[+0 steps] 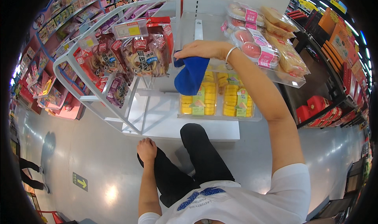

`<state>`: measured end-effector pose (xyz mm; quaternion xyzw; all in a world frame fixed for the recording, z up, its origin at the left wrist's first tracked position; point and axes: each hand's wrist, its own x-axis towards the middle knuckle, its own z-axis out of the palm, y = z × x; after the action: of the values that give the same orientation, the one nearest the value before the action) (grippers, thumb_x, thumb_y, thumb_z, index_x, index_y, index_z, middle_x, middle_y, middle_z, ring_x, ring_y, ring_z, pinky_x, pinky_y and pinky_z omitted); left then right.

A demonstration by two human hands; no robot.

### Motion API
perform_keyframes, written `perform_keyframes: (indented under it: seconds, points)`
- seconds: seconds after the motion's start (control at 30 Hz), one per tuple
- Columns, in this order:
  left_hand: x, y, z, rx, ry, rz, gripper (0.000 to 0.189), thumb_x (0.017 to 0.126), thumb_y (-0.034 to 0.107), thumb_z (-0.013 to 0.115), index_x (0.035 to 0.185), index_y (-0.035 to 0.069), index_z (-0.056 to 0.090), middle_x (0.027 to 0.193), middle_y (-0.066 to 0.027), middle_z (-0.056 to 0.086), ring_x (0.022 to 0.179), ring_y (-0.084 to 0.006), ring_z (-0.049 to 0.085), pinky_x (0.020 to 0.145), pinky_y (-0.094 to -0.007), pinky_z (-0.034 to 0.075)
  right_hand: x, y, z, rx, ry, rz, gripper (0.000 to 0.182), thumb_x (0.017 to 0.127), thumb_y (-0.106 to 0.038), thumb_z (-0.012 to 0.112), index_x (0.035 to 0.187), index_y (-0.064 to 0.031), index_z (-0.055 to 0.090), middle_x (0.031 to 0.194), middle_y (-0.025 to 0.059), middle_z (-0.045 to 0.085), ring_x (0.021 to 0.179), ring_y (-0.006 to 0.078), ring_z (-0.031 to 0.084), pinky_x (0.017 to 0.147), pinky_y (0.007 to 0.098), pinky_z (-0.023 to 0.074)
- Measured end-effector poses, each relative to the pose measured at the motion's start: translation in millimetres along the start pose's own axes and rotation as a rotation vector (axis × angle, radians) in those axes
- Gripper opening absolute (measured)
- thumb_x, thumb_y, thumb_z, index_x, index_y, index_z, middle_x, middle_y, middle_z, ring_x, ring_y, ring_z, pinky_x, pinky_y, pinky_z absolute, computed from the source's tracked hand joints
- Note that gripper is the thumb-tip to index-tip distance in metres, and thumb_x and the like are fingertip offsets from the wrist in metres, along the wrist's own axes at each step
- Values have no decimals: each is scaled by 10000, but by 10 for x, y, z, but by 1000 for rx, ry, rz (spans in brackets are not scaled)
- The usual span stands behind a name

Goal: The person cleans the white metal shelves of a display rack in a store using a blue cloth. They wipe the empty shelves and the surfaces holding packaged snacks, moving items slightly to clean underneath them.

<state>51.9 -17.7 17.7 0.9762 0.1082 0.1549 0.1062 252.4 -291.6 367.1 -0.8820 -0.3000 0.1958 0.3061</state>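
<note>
My right hand (200, 49) grips a blue cloth (192, 76) over a clear plastic shelf (189, 26) of a display rack. The cloth hangs down below the fingers. To the right of that hand, clear packs of round pink pastries (251, 44) are stacked beside bagged pale bread (282, 51). Under the cloth, clear boxes of yellow pastries (210, 101) sit on a lower shelf (230, 117), partly hidden by the cloth and my forearm. My left hand (146, 150) rests on my left knee, its fingertips out of sight; no object shows in it.
A white metal side frame (97, 98) with hanging snack bags (144, 54) stands at the left. The rack's white base (189, 131) is in front of my knees. Dark shelving (313, 91) with red boxes stands right. Another person's legs (31, 173) show at far left.
</note>
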Motion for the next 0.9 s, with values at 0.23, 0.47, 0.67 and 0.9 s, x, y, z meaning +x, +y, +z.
perform_keyframes:
  seconds: [0.23,0.47,0.67,0.9]
  points:
    - [24,-78,29,42,-14,5,139,785,170,564,752,59,641,774,-94,637,772,-300,587,688,-428,469,-143,-67,106,-400,415,-146,516,784,-534,615,919,-39,673,996,152,623,973,308,570,848,353,438]
    - [16,-148,60,-329,3,-117,141,834,157,569,840,38,644,837,-118,665,790,-325,623,708,-401,491,-1290,-95,1096,30,706,-386,251,809,-283,686,844,-56,586,828,121,547,808,299,549,725,361,435]
    - [28,1265,-927,-1519,-157,135,397,970,230,469,1302,14,446,1139,-137,573,1125,-227,523,999,-342,351,-1285,168,1532,-66,701,-360,226,854,-249,636,859,-34,566,841,137,543,795,317,543,699,370,437]
    - [-67,1892,-1506,-1777,-337,-236,338,975,192,469,1270,26,480,1108,-37,593,978,-98,561,874,-250,444,-914,-127,1003,-491,815,-658,203,855,-264,587,827,-64,564,855,111,545,795,301,550,693,394,449]
